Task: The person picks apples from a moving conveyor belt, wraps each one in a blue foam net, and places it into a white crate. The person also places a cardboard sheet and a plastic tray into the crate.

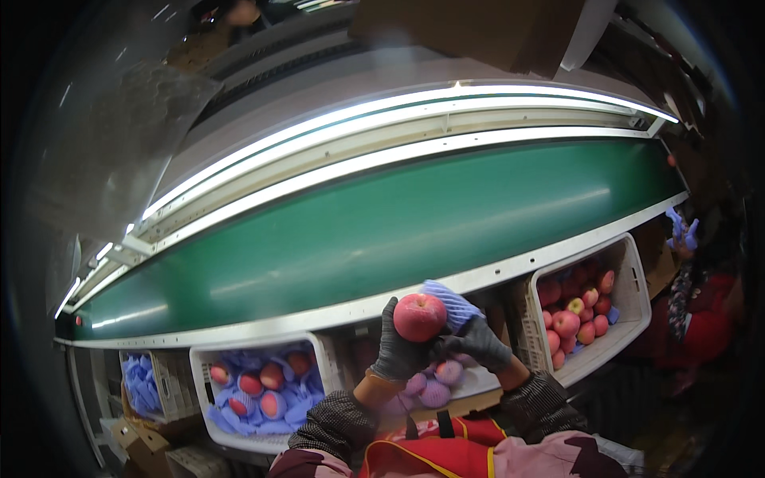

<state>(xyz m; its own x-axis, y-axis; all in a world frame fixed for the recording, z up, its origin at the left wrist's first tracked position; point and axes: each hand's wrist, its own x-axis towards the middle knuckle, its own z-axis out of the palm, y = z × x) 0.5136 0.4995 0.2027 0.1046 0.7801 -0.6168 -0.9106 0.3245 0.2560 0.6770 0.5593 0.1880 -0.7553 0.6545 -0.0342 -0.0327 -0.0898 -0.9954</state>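
A red apple (419,317) rests in my left hand (395,351), which wears a grey glove and cups it from below and the left. My right hand (483,345), gloved the same way, grips a blue foam net sleeve (452,303) that stands up just right of the apple. The right fingertips are partly hidden behind the apple and the left glove. Below both hands, several apples in foam nets (434,392) lie in a container, partly covered by my arms.
Ahead runs a green conveyor belt (358,221) with a white metal edge (263,326) and a bright light tube. A crate (640,299) of apples stands right; a crate (200,382) of apples and foam nets left. Beyond the right crate is another person's hand (683,246) with foam nets.
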